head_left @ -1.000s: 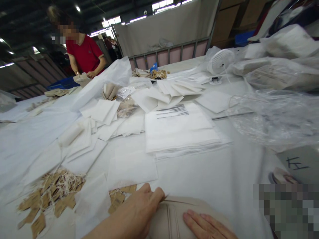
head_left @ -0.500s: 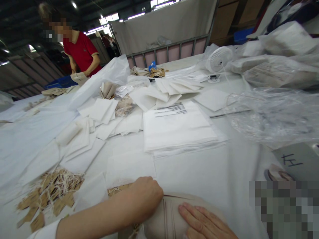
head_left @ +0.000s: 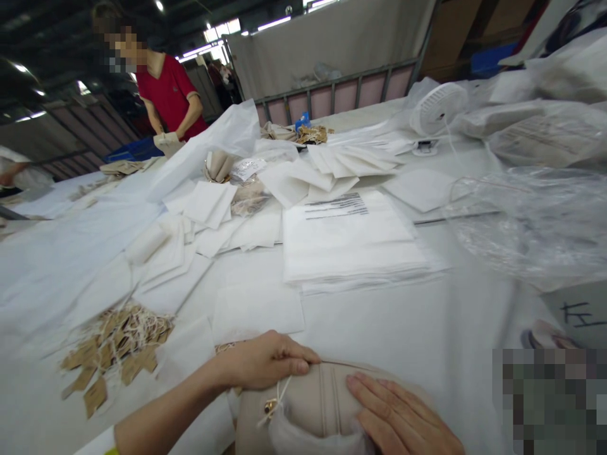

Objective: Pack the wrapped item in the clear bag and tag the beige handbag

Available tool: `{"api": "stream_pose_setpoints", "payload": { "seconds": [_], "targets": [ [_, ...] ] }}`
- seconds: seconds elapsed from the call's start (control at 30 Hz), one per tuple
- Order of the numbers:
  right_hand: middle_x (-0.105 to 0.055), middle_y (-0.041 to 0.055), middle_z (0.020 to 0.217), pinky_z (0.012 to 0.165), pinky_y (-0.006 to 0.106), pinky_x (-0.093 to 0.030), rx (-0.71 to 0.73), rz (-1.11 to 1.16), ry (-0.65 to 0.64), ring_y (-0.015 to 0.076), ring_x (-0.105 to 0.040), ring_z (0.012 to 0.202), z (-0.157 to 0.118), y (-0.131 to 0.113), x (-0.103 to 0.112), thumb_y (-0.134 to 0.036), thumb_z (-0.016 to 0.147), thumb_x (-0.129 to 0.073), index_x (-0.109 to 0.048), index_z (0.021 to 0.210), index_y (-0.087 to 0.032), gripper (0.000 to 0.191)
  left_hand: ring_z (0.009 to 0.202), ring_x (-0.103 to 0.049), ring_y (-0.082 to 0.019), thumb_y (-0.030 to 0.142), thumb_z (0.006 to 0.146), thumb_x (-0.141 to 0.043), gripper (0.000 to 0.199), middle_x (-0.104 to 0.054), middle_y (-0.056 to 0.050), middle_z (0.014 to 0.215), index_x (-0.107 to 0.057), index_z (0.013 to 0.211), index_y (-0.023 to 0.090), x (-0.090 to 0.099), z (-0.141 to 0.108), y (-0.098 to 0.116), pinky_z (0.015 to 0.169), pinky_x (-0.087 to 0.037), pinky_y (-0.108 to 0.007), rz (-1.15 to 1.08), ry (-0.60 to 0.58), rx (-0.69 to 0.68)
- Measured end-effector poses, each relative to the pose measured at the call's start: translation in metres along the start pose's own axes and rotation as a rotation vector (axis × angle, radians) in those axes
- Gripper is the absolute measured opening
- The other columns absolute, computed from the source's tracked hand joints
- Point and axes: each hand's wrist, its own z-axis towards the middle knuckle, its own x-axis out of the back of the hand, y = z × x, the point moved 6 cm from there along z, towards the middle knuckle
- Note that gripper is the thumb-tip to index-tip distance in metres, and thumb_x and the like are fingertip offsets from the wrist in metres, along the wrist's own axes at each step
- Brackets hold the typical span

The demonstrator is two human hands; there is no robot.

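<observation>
A beige stitched item [head_left: 310,401], apparently a bag, lies at the bottom centre, cut off by the frame's lower edge. My left hand [head_left: 268,360] pinches its upper edge between thumb and fingers. Flat on its right side rests my right hand [head_left: 403,414], fingers stretched out. Between the hands are a small gold-coloured metal fitting [head_left: 270,406] with a white string and a translucent white wrapping [head_left: 296,436]. Just beyond lies a stack of printed white plastic bags [head_left: 351,243]. Brown tags with white strings [head_left: 116,347] are heaped at the left.
White sheets [head_left: 164,256] and a beige bundle [head_left: 218,165] lie farther back. A white fan [head_left: 439,107] stands at the back right, near clear plastic [head_left: 531,221]. A grey marked board [head_left: 578,306] is at the right. A person in red [head_left: 171,95] handles a beige item.
The view has shifted, so the table things appear farther right. My left hand has turned, showing its thumb and fingers on the edge; the metal fitting and more wrapping are now visible.
</observation>
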Motion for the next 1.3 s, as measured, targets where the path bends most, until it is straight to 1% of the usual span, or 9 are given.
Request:
{"api": "stream_pose_setpoints", "payload": {
  "seconds": [0.23,0.37,0.47,0.63,0.77,0.9,1.0,1.13,1.3],
  "targets": [
    [-0.056,0.0174,0.132,0.118,0.045,-0.022,0.015,0.087,-0.072,0.0268,-0.045,0.132,-0.017,0.018,0.009,-0.033,0.09,-0.063,-0.054,0.121,-0.01,0.04,0.129,-0.047,-0.027,0.072,0.088,-0.037,0.072,-0.051,-0.012,0.14,-0.05,0.137,0.019,0.023,-0.042,-0.036,0.113,-0.034,-0.042,-0.109,0.341,-0.059],
    [-0.045,0.0201,0.142,0.102,0.04,-0.047,-0.421,0.238,-0.142,0.0305,-0.052,0.126,-0.071,0.046,-0.005,-0.05,0.084,-0.065,-0.034,0.142,-0.012,0.076,0.145,-0.019,-0.03,0.08,0.056,-0.067,0.12,-0.02,-0.01,0.158,-0.01,0.151,0.033,-0.006,-0.082,-0.08,0.12,-0.017,-0.049,-0.246,0.412,-0.111],
    [-0.062,0.0145,0.124,0.085,0.032,-0.057,-0.805,0.573,-0.175,0.0254,-0.066,0.105,-0.098,0.062,-0.041,-0.059,0.081,-0.062,-0.017,0.149,-0.016,0.092,0.143,-0.024,-0.033,0.071,0.042,-0.084,0.147,-0.025,-0.015,0.155,0.004,0.151,0.026,-0.034,-0.076,-0.107,0.119,-0.018,-0.05,-0.223,0.554,-0.074],
    [-0.055,0.0193,0.132,0.102,0.041,-0.047,-1.044,0.614,-0.093,0.0302,-0.055,0.121,-0.072,0.081,-0.048,-0.069,0.08,-0.054,-0.036,0.137,-0.012,0.083,0.133,-0.042,-0.028,0.063,0.071,-0.07,0.102,-0.047,-0.014,0.141,-0.024,0.148,0.015,-0.031,-0.053,-0.087,0.117,-0.029,-0.041,-0.319,0.997,-0.005],
    [-0.053,0.011,0.138,0.109,0.041,-0.04,-1.175,0.592,-0.202,0.0264,-0.051,0.127,-0.065,0.082,-0.026,-0.073,0.082,-0.047,-0.032,0.142,-0.02,0.081,0.132,-0.043,-0.028,0.06,0.078,-0.062,0.075,-0.055,-0.013,0.134,-0.046,0.135,0.015,-0.032,-0.055,-0.063,0.117,-0.027,-0.043,-0.266,1.016,0.107],
    [-0.062,0.0102,0.127,0.102,0.046,-0.046,-1.26,0.511,-0.433,0.0307,-0.059,0.116,-0.091,0.084,-0.036,-0.079,0.081,-0.035,-0.042,0.136,-0.019,0.082,0.135,-0.039,-0.03,0.061,0.081,-0.055,0.07,-0.053,-0.014,0.136,-0.051,0.129,0.012,-0.052,-0.046,-0.081,0.119,-0.02,-0.046,-0.32,0.941,0.228],
    [-0.064,0.0139,0.121,0.099,0.052,-0.046,-1.12,0.321,-0.384,0.0349,-0.059,0.112,-0.088,0.093,-0.038,-0.076,0.083,-0.036,-0.053,0.127,-0.016,0.077,0.134,-0.041,-0.029,0.06,0.084,-0.049,0.067,-0.053,-0.014,0.137,-0.05,0.13,0.012,-0.059,-0.035,-0.096,0.117,-0.024,-0.045,-0.371,0.928,0.276],
    [-0.055,0.0178,0.132,0.098,0.05,-0.044,-0.511,-0.152,-0.098,0.0331,-0.054,0.118,-0.042,0.069,-0.015,-0.057,0.093,-0.041,-0.043,0.138,-0.01,0.065,0.132,-0.044,-0.027,0.061,0.083,-0.052,0.067,-0.054,-0.013,0.136,-0.05,0.13,0.013,-0.056,-0.027,-0.097,0.116,-0.028,-0.042,-0.386,0.923,0.269],
    [-0.053,0.018,0.135,0.097,0.051,-0.033,0.072,-0.331,-0.224,0.0346,-0.053,0.119,-0.025,0.02,-0.036,-0.047,0.089,-0.047,-0.048,0.136,-0.014,0.057,0.13,-0.045,-0.025,0.059,0.088,-0.049,0.067,-0.052,-0.012,0.138,-0.046,0.137,0.014,-0.056,-0.037,-0.102,0.115,-0.032,-0.039,-0.296,0.897,0.212]
  ]
}}
